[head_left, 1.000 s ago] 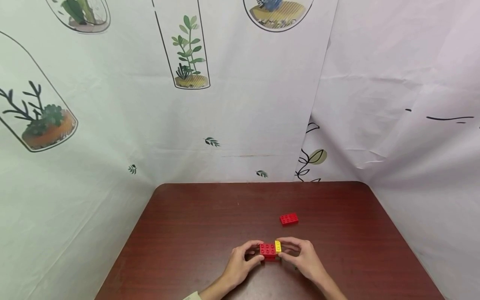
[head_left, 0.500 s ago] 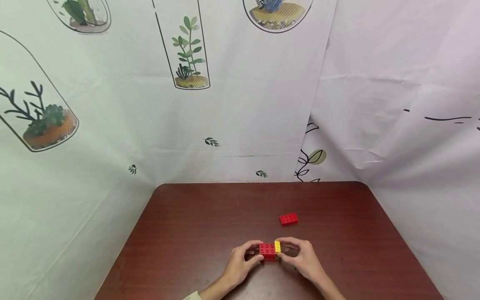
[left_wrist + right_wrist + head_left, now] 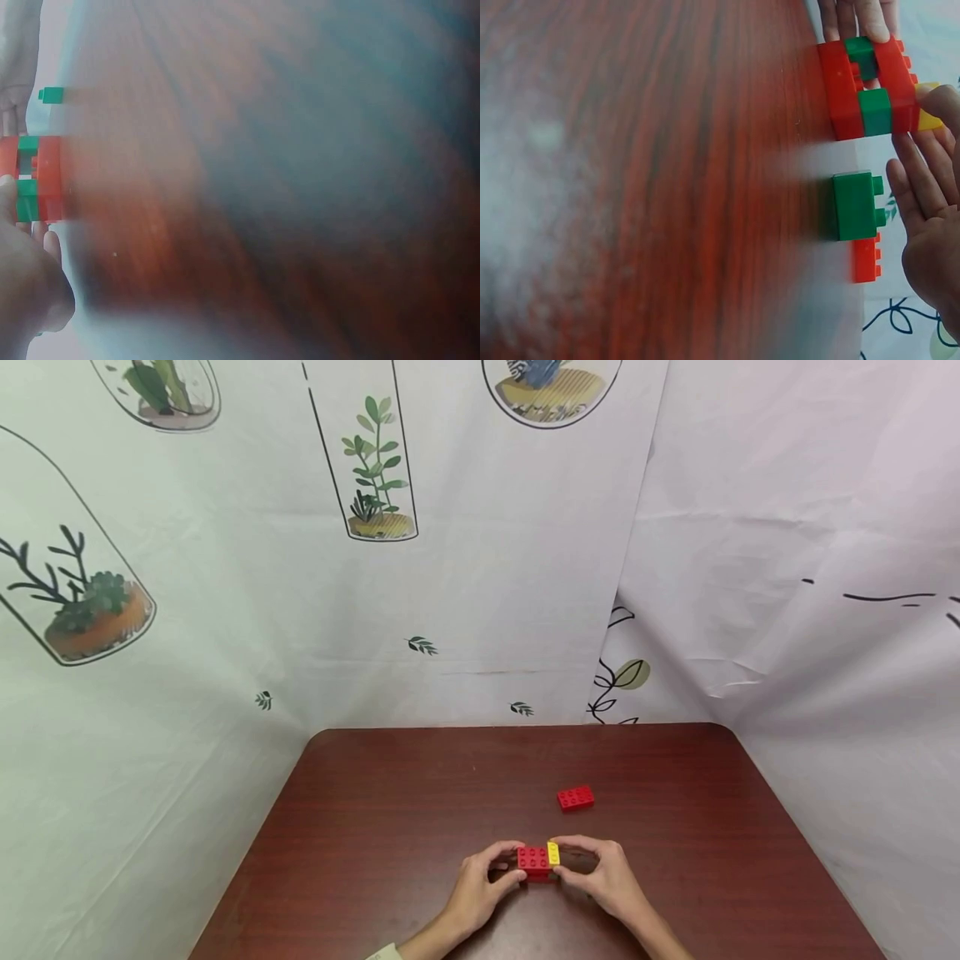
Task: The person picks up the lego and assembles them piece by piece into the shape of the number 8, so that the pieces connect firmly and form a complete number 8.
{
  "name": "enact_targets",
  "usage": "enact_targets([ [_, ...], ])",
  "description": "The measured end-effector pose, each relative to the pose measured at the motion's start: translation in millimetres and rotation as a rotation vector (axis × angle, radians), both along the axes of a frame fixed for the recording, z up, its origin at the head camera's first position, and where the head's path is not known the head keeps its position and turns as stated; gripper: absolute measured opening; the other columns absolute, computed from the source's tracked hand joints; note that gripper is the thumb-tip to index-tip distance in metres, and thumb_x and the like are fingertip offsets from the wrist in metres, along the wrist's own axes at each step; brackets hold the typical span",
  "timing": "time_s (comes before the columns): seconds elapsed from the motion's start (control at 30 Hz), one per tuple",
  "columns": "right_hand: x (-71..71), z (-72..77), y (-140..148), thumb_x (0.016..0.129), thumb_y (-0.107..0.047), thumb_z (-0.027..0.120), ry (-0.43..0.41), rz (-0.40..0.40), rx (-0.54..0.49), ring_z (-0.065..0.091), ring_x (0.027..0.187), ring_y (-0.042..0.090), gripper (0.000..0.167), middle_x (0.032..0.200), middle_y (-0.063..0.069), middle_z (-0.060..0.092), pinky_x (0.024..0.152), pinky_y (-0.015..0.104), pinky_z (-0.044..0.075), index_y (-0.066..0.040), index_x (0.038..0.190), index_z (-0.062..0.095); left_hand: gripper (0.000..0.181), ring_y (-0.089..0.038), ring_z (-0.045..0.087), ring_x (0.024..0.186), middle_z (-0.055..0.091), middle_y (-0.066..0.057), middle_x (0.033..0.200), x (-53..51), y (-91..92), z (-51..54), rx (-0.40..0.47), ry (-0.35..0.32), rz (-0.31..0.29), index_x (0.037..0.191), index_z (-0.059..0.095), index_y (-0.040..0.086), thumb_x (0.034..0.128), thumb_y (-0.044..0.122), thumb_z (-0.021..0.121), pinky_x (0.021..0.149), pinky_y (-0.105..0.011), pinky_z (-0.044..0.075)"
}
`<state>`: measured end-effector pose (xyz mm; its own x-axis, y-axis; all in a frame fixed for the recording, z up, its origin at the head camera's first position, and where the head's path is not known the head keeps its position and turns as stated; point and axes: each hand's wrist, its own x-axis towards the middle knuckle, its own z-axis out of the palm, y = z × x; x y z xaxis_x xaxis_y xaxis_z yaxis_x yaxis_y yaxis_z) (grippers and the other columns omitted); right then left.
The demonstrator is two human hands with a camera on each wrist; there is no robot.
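Between the two hands stands a small stack of toy bricks on the table. In the right wrist view its bottom red brick (image 3: 841,97) carries two green bricks (image 3: 876,112), one at each end with a gap between. Over them lies the top red brick (image 3: 533,858), with a narrow yellow brick (image 3: 553,853) on its right end. My left hand (image 3: 478,883) grips the stack's left end, thumb in front and index finger behind. Thumb and index finger of my right hand (image 3: 611,881) pinch the yellow brick.
A loose red brick (image 3: 576,798) lies farther back on the dark wooden table (image 3: 420,793). A loose green brick (image 3: 854,206) stands under the right hand, mostly hidden in the head view. White printed cloth (image 3: 480,593) hangs round the table's back and sides.
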<state>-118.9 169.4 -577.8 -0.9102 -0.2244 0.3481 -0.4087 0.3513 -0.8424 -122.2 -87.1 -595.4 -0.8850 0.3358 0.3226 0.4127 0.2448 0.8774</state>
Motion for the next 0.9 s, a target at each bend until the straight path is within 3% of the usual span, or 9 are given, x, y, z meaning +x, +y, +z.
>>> enact_targets([
  [0.27,-0.2,-1.3,0,0.084,-0.010,0.091,0.014,0.005,0.013,0.076,0.101,0.015,0.036,0.110,-0.001,0.080,0.085,0.028,0.061,-0.013,0.119,0.080,0.035,-0.017,0.073,0.104,0.077,-0.004,0.118,1.2,-0.6,-0.3,-0.008,0.002,0.001,0.130,0.072,0.014,0.0966,0.023,0.079,0.087,-0.037,0.062],
  [0.5,0.6,3.6,1,0.086,-0.012,0.090,-0.064,0.033,0.014,0.074,0.104,0.012,0.037,0.113,-0.001,0.079,0.087,0.032,0.062,-0.014,0.121,0.078,0.036,-0.017,0.073,0.106,0.077,-0.004,0.118,2.0,0.7,-0.4,-0.009,-0.024,0.003,0.130,0.072,0.014,0.0963,0.023,0.079,0.088,-0.035,0.062],
  [0.67,0.4,6.1,3,0.088,-0.010,0.088,-0.076,0.091,-0.027,0.076,0.101,0.017,0.038,0.114,0.009,0.078,0.083,0.034,0.064,-0.006,0.124,0.075,0.036,-0.018,0.072,0.107,0.077,-0.004,0.118,2.2,1.8,0.6,-0.007,-0.037,0.001,0.131,0.072,0.014,0.0964,0.023,0.079,0.089,-0.037,0.062],
  [0.9,-1.0,10.9,2,0.088,-0.009,0.088,-0.074,0.138,-0.070,0.077,0.098,0.023,0.039,0.114,0.012,0.078,0.081,0.038,0.064,-0.004,0.125,0.074,0.036,-0.018,0.072,0.107,0.077,-0.002,0.120,1.9,1.2,1.3,-0.021,-0.029,0.013,0.130,0.072,0.015,0.0959,0.023,0.080,0.089,-0.039,0.062],
])
